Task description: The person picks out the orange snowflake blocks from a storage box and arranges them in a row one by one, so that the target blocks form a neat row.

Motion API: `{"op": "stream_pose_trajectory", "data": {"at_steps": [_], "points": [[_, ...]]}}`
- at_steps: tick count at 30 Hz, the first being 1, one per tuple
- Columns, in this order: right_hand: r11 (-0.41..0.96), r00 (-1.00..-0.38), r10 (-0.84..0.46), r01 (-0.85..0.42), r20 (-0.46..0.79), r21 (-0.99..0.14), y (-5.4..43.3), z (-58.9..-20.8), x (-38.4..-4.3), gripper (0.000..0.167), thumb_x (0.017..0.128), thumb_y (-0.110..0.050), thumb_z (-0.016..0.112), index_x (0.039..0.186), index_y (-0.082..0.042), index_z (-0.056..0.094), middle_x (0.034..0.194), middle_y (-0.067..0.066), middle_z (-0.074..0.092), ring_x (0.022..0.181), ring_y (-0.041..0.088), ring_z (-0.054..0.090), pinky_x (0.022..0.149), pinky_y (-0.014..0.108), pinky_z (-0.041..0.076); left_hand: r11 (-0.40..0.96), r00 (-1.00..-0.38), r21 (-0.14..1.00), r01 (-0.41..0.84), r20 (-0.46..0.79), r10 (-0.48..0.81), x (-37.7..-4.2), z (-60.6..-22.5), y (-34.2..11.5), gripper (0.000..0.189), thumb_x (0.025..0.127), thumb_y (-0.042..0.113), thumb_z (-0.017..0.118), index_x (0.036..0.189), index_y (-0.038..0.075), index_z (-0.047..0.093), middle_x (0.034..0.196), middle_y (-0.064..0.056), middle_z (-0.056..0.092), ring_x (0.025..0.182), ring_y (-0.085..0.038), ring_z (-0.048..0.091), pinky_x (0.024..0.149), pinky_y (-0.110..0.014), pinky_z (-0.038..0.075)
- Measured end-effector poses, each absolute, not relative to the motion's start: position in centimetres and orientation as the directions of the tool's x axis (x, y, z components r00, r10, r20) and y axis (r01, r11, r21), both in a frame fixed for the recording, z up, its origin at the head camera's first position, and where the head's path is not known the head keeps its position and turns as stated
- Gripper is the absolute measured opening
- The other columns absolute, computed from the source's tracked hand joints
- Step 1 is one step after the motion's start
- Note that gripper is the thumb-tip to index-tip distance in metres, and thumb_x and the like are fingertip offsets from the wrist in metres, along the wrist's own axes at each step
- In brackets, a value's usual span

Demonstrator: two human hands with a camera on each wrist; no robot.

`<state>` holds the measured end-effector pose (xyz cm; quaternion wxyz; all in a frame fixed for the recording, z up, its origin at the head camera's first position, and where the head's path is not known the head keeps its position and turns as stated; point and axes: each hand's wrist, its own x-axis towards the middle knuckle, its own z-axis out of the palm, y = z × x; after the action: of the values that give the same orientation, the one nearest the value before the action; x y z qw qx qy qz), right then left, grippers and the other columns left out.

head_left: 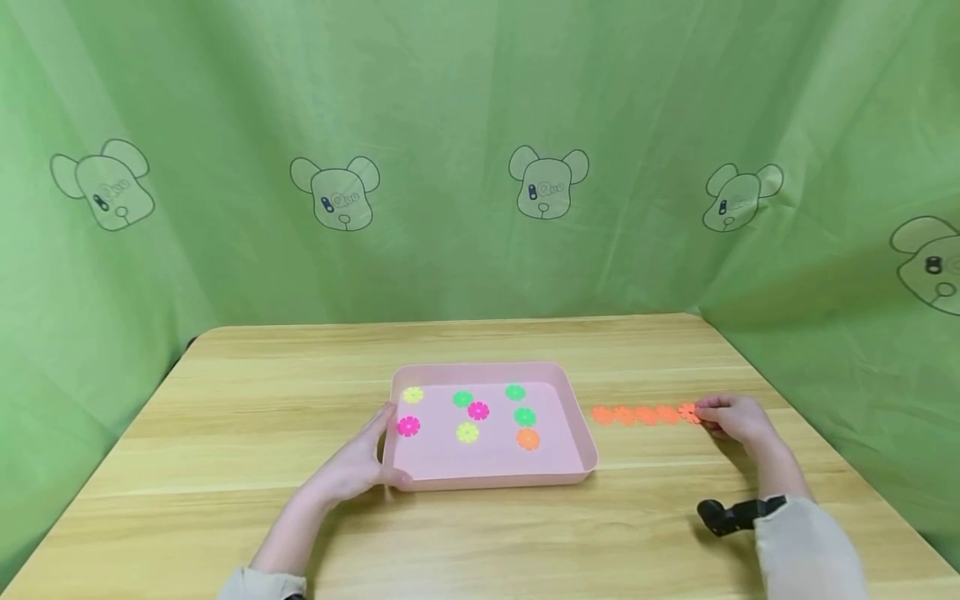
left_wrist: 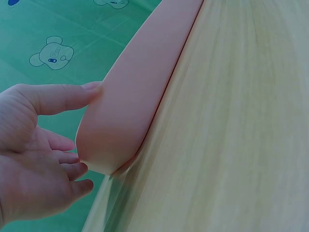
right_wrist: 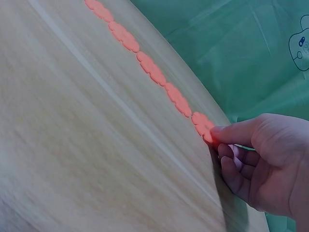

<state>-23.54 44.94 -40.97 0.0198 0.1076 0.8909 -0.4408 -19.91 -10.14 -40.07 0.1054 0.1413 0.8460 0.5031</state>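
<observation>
A pink tray [head_left: 491, 481] sits on the table with several flower-shaped plastic discs in it: yellow, green, pink and one orange disc [head_left: 528, 439]. My left hand [head_left: 352, 467] holds the tray's left front corner, thumb on the front wall and fingers at the left side; the left wrist view shows this hand [left_wrist: 43, 150] against the pink wall [left_wrist: 130, 92]. To the tray's right runs a row of orange flower discs [head_left: 634, 415]. My right hand [head_left: 738, 421] pinches the orange disc [right_wrist: 202, 124] at the row's right end between thumb and fingers, tilted up from the table.
The wooden table [head_left: 300, 358] reaches a green curtain [head_left: 450, 258] printed with mouse heads at the back and sides. A black strap with a camera part [head_left: 731, 517] sits at my right wrist, over the table.
</observation>
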Motion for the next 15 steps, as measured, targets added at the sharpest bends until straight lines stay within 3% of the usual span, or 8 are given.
{"op": "stream_pose_trajectory", "data": {"at_steps": [15], "points": [[0.617, -0.980, 0.168, 0.190, -0.108, -0.763, 44.84, -41.09, -23.63, 0.033, 0.089, -0.010, 0.056, 0.108, 0.018, 0.052, 0.078, 0.000, 0.057, 0.070, 0.008, 0.052, 0.057, 0.020, 0.049, 0.459, -0.936, 0.878, 0.139, -0.034, 0.349, -20.03, -40.21, -10.17, 0.108, 0.062, 0.010, 0.080, 0.146, -0.004, 0.014, 0.152, -0.020, 0.012, 0.138, -0.036, 0.010, 0.109, -0.054, 0.009]]}}
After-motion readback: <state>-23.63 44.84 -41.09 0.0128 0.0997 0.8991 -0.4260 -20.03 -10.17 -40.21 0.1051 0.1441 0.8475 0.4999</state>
